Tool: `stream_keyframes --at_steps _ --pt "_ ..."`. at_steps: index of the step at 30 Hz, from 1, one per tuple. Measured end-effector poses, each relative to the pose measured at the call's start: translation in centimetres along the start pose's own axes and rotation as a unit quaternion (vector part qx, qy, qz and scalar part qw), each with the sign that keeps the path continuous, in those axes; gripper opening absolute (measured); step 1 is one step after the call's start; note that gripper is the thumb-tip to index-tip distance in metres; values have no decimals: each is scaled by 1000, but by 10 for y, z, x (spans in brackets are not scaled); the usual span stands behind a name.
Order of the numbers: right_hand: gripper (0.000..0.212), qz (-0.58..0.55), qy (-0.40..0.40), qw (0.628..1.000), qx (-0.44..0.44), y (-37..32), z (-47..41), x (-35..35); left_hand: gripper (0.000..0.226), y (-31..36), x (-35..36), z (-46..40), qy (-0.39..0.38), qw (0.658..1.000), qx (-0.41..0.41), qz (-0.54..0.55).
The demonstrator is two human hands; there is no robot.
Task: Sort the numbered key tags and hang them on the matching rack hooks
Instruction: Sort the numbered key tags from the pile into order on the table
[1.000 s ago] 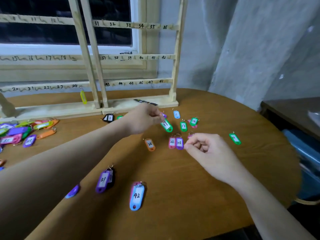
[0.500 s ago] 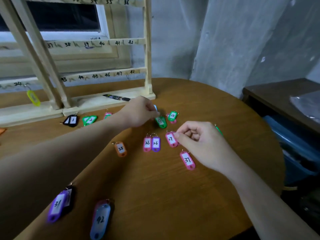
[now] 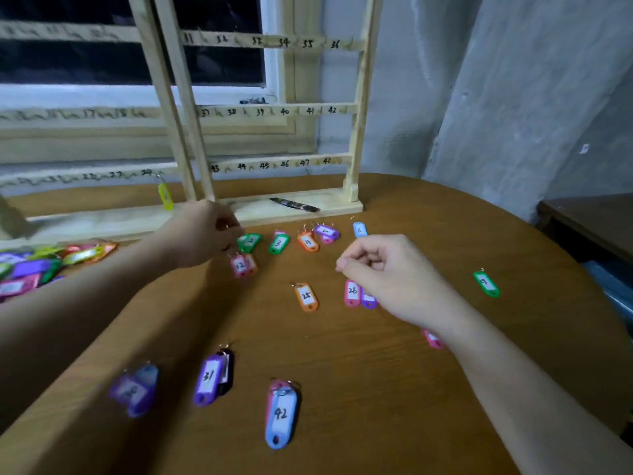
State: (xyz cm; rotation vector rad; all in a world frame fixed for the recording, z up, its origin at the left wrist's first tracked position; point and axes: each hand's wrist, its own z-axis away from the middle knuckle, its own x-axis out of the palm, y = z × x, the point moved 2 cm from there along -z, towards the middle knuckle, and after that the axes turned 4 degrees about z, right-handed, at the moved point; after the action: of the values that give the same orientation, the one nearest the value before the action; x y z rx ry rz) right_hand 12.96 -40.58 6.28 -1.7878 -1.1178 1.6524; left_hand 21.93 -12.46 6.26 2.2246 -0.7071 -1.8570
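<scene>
I see my left hand [image 3: 202, 234] curled over the small pink plastic numbered tag [image 3: 239, 266] below the wooden rack [image 3: 274, 111]; whether it grips, I cannot tell. My right hand [image 3: 387, 272] is fisted, seemingly empty. Tags look light, stiff, slick; I'd pinch the metal ring.

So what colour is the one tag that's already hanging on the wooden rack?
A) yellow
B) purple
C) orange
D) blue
A: the only tag on the pale wooden rack is the small yellow plastic key tag, dangling from the hook marked 24 on the lowest rail; all the other tags in view lie on the brown wooden table.
</scene>
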Motion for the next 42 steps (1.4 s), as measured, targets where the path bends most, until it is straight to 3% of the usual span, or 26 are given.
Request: stream_keyframes --at_steps 7,14,16,22,26,31,38,42 --pt "17 34 -80 995 -58 -57 -38 68 10 -113 -40 70 38 993 -113 -25" --pt "16 101 -140 980 -97 -91 -72 135 14 -156 -54 107 119 978 -171 26" --pt "16 108 -154 977 -99 -95 -85 153 21 -160 -51 110 143 975 -166 21" --pt "13 144 -193 965 -105 -103 -120 205 35 -170 -49 106 196 959 -131 -156" --pt "37 190 -239 943 -134 -115 -143 239 46 -191 -55 106 168 960 -160 -159" --pt "50 239 -210 931 -181 -126 -170 269 49 -206 -58 105 164 962 -161 -147" --pt "24 234 -172 927 -235 -123 -179 280 24 -206 -52 100 179 973 -94 -114" --pt "15 214 -182 933 -224 -118 -178 275 25 -204 -52 99 180 975 -76 -107"
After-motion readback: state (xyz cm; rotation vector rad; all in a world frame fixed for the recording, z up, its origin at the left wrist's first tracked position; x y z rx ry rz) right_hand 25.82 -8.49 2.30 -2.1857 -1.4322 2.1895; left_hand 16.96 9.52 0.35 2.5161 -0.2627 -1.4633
